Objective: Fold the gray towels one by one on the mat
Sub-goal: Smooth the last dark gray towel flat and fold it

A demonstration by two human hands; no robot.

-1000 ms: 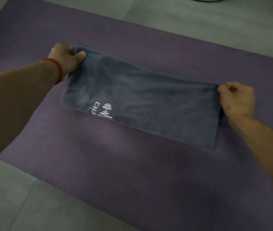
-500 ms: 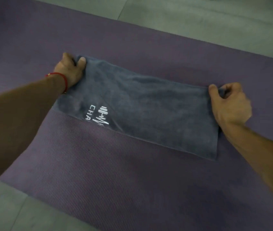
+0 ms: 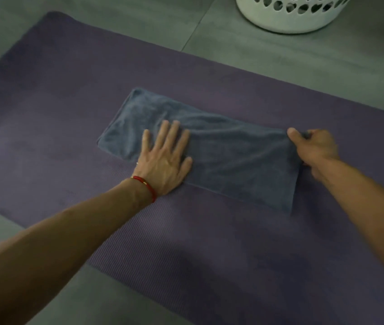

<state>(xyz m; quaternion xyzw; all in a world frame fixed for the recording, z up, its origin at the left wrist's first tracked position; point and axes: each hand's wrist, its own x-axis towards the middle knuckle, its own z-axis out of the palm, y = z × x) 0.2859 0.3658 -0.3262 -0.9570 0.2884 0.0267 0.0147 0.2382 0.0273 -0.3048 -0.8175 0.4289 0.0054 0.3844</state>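
one left hand (image 3: 164,158) flat on towel (image 3: 233,158); right hand (image 3: 315,151) pinches its edge.

2 bare forearms reach in from the lower edge, with no sleeves showing on either. The left hand (image 3: 163,158) has a thin red cord bracelet (image 3: 146,186) around the wrist, with what looks like a small gold bead on it, though the dim light makes that hard to confirm. The right hand (image 3: 315,151) and its wrist are bare.
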